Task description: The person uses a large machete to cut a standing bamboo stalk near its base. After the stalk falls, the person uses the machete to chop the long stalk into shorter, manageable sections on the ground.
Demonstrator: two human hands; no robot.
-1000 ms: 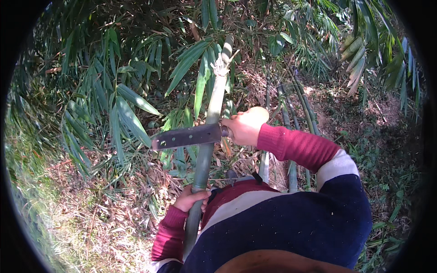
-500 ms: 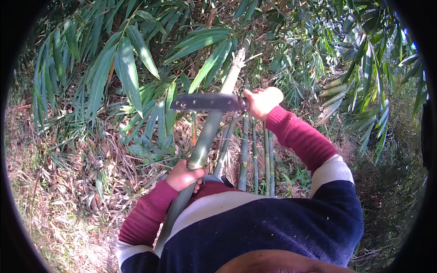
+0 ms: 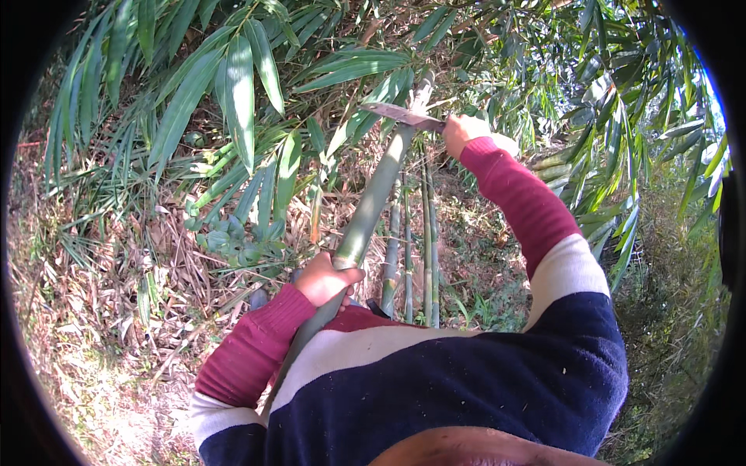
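Note:
A thick green bamboo pole slants from beside my body up and away to the right. My left hand is wrapped round its lower part, close to my waist. Farther out, my right hand grips the handle of a machete, its fingers closed. The machete's dark blade points left and lies across the pole near the far end, seemingly touching it. Around that spot the bamboo looks pale and splintered. My palm hides most of the machete's handle.
Several thinner bamboo stems stand beyond my waist, right of the pole. Long green bamboo leaves hang at the upper left, with more foliage on the right. Dry leaf litter covers the ground at left.
My right hand has moved the machete farther out along the pole, and its blade now shows more edge-on. My left hand keeps its hold on the pole.

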